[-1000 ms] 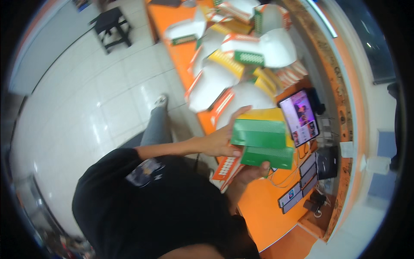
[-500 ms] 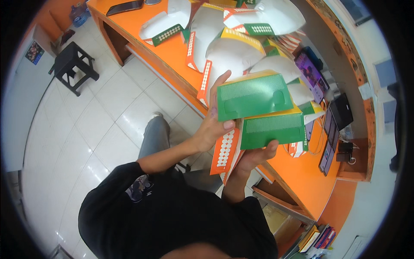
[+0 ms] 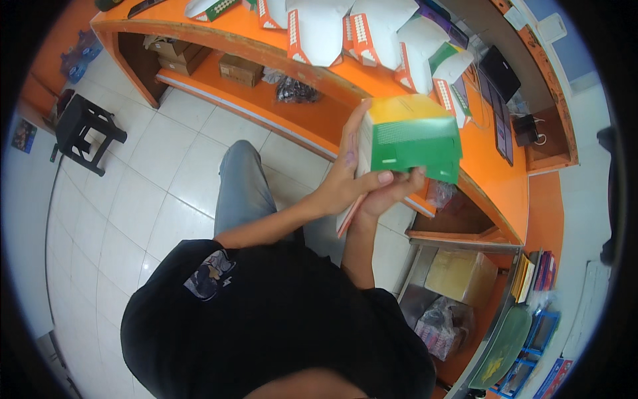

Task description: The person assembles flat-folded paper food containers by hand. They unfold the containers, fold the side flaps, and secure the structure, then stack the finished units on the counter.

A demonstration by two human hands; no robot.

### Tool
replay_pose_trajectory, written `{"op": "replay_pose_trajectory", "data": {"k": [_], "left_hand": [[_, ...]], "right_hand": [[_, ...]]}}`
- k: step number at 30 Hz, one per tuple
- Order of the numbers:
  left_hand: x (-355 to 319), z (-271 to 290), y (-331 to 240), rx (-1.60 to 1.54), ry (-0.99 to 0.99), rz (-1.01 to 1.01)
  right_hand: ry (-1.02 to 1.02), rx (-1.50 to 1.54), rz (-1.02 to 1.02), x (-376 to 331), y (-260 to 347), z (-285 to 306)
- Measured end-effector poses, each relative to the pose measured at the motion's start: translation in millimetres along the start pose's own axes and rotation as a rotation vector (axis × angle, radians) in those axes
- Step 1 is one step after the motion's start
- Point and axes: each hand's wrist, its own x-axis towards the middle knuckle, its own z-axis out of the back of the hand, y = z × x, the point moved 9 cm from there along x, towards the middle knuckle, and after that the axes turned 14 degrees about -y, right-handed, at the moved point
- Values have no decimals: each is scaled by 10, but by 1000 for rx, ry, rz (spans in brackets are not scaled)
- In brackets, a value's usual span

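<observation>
A folding paper carton (image 3: 413, 145) with green, yellow and orange-red sides is held in front of me, over the desk's front edge. My left hand (image 3: 340, 183) is closed around its left side, thumb near the lower edge of the green panel. Beneath the carton, my right hand (image 3: 389, 194) supports it with bent fingers at the green edge. A flap hangs at the panel's lower right; the carton's far side is hidden. Several opened cartons (image 3: 318, 33) with white insides and dotted red edges lie spread on the desk beyond my hands.
The orange desk (image 3: 488, 179) curves across the front and right. Phones (image 3: 498, 123), cables and a black charger (image 3: 525, 130) lie at its right end. Cardboard boxes (image 3: 240, 70) sit on the shelf underneath. A black stool (image 3: 88, 133) stands on the tiled floor at left.
The two offset green panels now sit nearly together, and the carton's yellow top shows more. My hands have closed in around it. The view has shifted, so the desk appears higher.
</observation>
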Motion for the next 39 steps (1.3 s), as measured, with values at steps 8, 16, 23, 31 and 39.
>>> {"op": "replay_pose_trajectory", "data": {"k": [8, 16, 23, 31, 39], "left_hand": [[-395, 268, 296, -83, -30, 106], [-412, 399, 641, -327, 65, 493], [-77, 554, 622, -327, -160, 251], [73, 531, 521, -443, -145, 188], [52, 599, 691, -369, -99, 229]], "right_hand": [[32, -137, 84, -315, -161, 194], [115, -182, 122, -246, -348, 312], [144, -311, 180, -114, -408, 178], [208, -233, 154, -100, -555, 211], [28, -131, 337, 31, -321, 260]]}}
